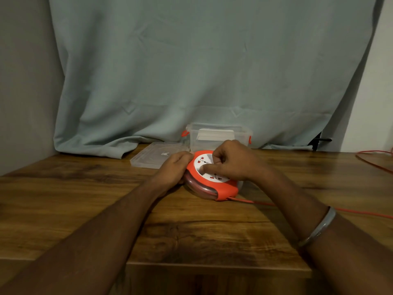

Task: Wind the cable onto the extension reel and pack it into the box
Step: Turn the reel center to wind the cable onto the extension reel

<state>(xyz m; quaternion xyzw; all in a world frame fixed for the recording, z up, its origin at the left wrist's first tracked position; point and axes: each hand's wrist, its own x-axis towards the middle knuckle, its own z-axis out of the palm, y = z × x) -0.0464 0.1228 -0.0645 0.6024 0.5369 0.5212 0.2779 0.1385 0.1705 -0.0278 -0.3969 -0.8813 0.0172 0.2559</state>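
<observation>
Here the right hand (231, 160) sits on top of the extension reel (212, 177), fingers curled down onto the white socket face, apparently pinching or hooking a winding grip there; the grip itself is hidden under the knuckles, so what exactly is held cannot be told. The left hand (174, 167) cups the reel's left rim, fingers curled round the orange edge, most likely to stop the body turning or sliding while the centre is cranked.

The reel lies flat on the wooden table (85, 199), socket face up, so its winding axis stands upright. Its cable outlet faces the near right, and the red cable (297, 208) runs from it low across the table towards the right edge, roughly straight; more loose cable shows at the far right, so winding looks unfinished.

Just behind the reel stands the clear box (219, 135), open, with orange latches, and its lid (153, 156) lies flat to the left, both against the grey curtain (191, 71), ready for packing later
</observation>
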